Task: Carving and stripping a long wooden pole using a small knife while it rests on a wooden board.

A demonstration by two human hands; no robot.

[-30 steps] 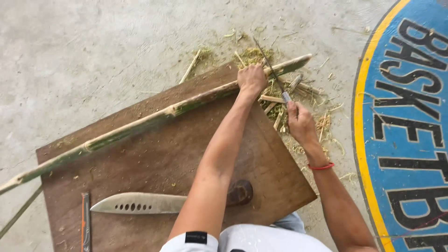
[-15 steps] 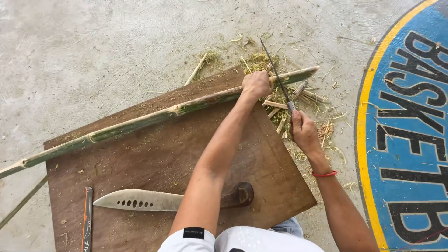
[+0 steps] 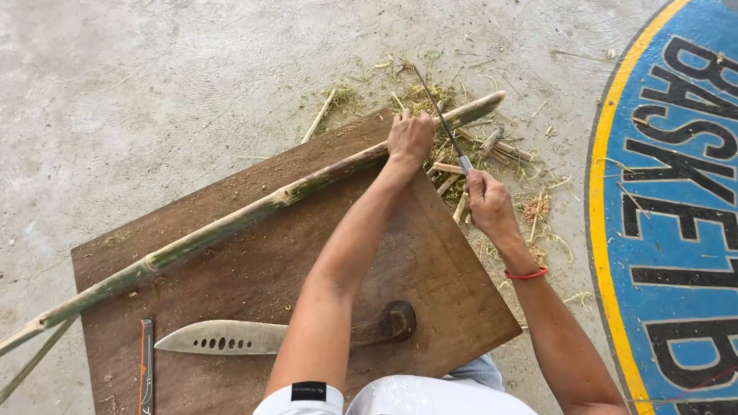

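At the far left, thin pale green stalks [image 3: 34, 357] ran off the edge of the view across the grey concrete floor [image 3: 154, 92]. A flat brown wooden board [image 3: 430, 269] lay on that floor, and near its lower left corner rested a narrow dark tool with an orange stripe [image 3: 146, 367]. Just beside it lay a broad steel cleaver with a row of holes in its blade and a dark wooden handle [image 3: 231, 336], partly hidden under the person's left forearm. A long green and tan bamboo pole [image 3: 231, 223] stretched diagonally across the board from lower left to upper right. The left hand [image 3: 410, 138] was closed over the pole near its upper end, fingers wrapped around it and pressing it onto the board. Past the board's upper right edge lay a scatter of pale bamboo shavings and short cut pieces [image 3: 492, 154]. The right hand [image 3: 487, 201], with a red band [image 3: 526, 273] at the wrist, was clenched around the handle of a slim thin-bladed knife [image 3: 440, 117], whose blade crossed the pole just beside the left hand. At the far right lay a blue painted patch with a yellow border [image 3: 607, 138].
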